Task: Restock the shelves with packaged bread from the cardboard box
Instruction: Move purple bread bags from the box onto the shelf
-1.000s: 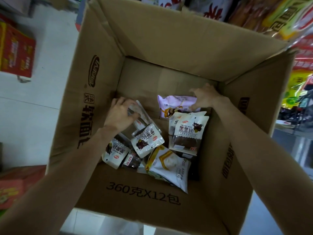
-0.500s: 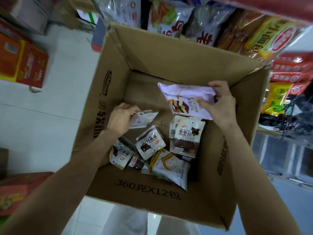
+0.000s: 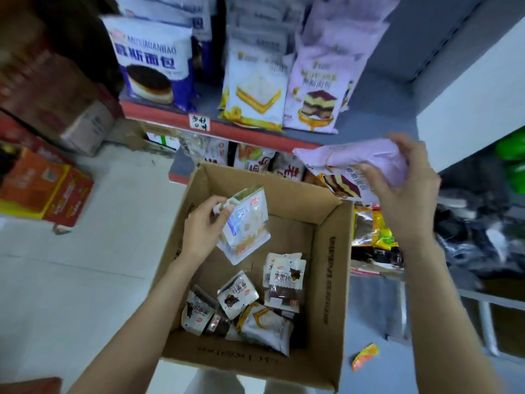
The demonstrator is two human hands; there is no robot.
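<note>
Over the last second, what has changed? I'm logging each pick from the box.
The right hand took hold of the purple bread pack and lifted it out of the cardboard box toward the shelf. The left hand raised a small white pack above the box floor. The other packs lie as before.

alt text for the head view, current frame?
Over an open cardboard box of small bread packets, the left hand holds a white packet and the right hand a pink bag, below a shelf of matching bread bags.
</note>
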